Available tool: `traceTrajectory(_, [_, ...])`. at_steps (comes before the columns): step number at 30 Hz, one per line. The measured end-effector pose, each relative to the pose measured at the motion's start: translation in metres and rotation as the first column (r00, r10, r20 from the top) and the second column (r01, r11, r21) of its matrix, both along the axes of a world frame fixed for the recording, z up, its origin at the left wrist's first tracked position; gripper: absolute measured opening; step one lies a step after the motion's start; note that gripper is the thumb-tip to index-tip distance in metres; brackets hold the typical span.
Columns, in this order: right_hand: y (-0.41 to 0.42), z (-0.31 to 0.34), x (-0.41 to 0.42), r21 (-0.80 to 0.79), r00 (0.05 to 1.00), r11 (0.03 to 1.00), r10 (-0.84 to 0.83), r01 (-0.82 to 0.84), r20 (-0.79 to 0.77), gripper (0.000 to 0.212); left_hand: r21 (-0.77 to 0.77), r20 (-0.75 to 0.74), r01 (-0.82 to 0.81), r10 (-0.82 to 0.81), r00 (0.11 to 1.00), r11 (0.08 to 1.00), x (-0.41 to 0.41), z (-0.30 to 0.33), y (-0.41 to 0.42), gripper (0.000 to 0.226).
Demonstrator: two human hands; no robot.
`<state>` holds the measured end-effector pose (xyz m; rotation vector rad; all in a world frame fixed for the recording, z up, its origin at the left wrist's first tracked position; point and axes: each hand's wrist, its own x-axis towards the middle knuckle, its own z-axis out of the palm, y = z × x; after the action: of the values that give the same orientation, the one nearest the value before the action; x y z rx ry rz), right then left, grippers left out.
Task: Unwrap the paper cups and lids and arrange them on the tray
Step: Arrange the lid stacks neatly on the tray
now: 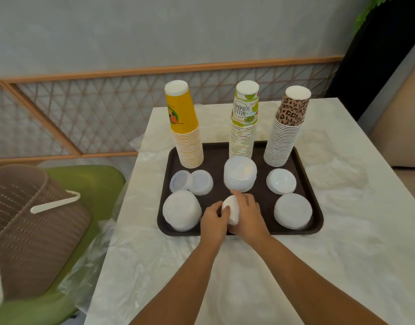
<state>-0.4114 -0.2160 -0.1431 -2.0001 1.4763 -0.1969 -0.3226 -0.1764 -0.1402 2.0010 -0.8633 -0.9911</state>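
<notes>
- Clearly the work is near its close: the pale table [342, 231] carries a dark tray [215, 156] that already holds nearly everything, and loose clear wrapping [244, 289] lies crumpled on the table in front of the person.
- Along the tray's far edge three upside-down cup stacks stand upright and apart: the yellow cups [185, 127] on the left, the lime-print cups [243, 123] in the middle, the leopard-print cups [287, 127] on the right.
- Nearer in, lids sit in piles: a tall middle pile [240, 173] just before the lime-print cups, a low pile [281, 181] and a fuller one [292, 211] on the right, a thick pile [181, 210] at the near left, and two single lids [191, 182] lying overlapped behind it.
- At the near middle of the tray, the one open spot in the pattern, both hands meet on a small stack of white lids [230, 211] tipped onto its edge.
- Left hand [213, 220] curls its fingers against the stack's left side; right hand [247, 212] wraps over the top and right side, so both grip it.
- My judgement: the step in hand is setting down this last stack. Next it needs turning flat, lowering into the gap clear of the neighbouring piles, squaring up, then letting go.
</notes>
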Motion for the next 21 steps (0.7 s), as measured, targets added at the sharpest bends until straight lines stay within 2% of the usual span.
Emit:
traceTrajectory(6, [-0.001,0.004,-0.001,0.036,0.999,0.999,0.015,-0.016,0.030,0.087,-0.024,0.109,0.024,-0.022,0.994,0.999,0.003,-0.002,-0.003,0.041])
traceTrajectory(8, [0.000,0.009,-0.005,-0.031,0.993,1.000,0.009,-0.006,0.117,0.080,-0.109,0.114,-0.013,0.025,0.993,0.994,0.006,0.008,-0.004,0.040])
traceTrajectory(11, [0.000,0.025,-0.005,-0.177,0.949,0.980,-0.036,0.096,0.314,0.060,-0.305,0.150,-0.105,0.156,0.976,0.947,0.019,0.034,-0.010,0.032])
traceTrajectory(14, [-0.004,0.043,0.010,-0.152,0.923,0.980,-0.064,0.131,0.380,0.045,-0.355,0.227,-0.145,0.236,0.945,0.924,0.052,0.052,-0.027,0.032])
traceTrajectory(16, [-0.010,0.049,0.028,-0.050,0.921,0.996,-0.045,0.069,0.386,0.044,-0.261,0.286,-0.126,0.202,0.937,0.957,0.080,0.054,-0.040,0.038])
traceTrajectory(18, [-0.018,0.051,0.048,0.051,0.926,0.999,-0.033,0.015,0.375,0.049,-0.073,0.290,-0.113,0.130,0.948,0.991,0.105,0.052,-0.048,0.045])
traceTrajectory(21, [-0.034,0.048,0.075,0.154,0.971,0.988,-0.036,0.000,0.235,0.059,0.166,0.242,-0.005,-0.036,0.970,0.986,0.129,0.043,-0.054,0.051])
